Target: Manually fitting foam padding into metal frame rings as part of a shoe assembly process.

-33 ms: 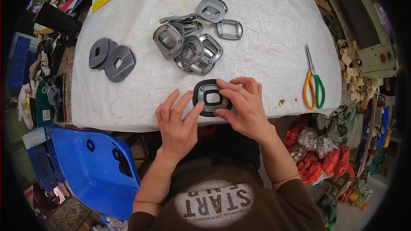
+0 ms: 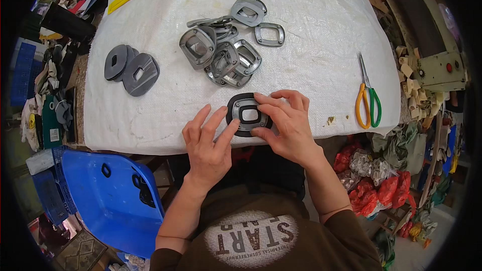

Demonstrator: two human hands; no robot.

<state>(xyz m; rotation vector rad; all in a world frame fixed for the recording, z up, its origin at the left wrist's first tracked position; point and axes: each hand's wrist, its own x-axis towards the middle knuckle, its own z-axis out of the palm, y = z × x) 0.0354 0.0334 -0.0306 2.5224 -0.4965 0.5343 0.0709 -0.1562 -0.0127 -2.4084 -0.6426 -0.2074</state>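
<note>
A grey metal frame [image 2: 245, 103], squarish with rounded corners, lies on a black pad [image 2: 231, 104] near the table's front edge. Some black rims the frame's central opening too. My right hand [image 2: 288, 126] grips the right side of this pair, fingers at the far edge and thumb at the near one. With its fingers spread, my left hand [image 2: 207, 141] touches the left side by one fingertip. Beyond my hands lies a loose heap of similar metal frames [image 2: 198, 48]. Several dark grey pads [image 2: 142, 81] with small central openings overlap at the left.
Scissors [image 2: 368, 101] with yellow and green handles lie at the right on the white table cover [image 2: 321, 45]. A yellow strip [image 2: 121, 1] is at the far left. Below the table's left edge stands a blue tub [image 2: 110, 206] holding black rings. Red bags [image 2: 384, 193] sit low at the right.
</note>
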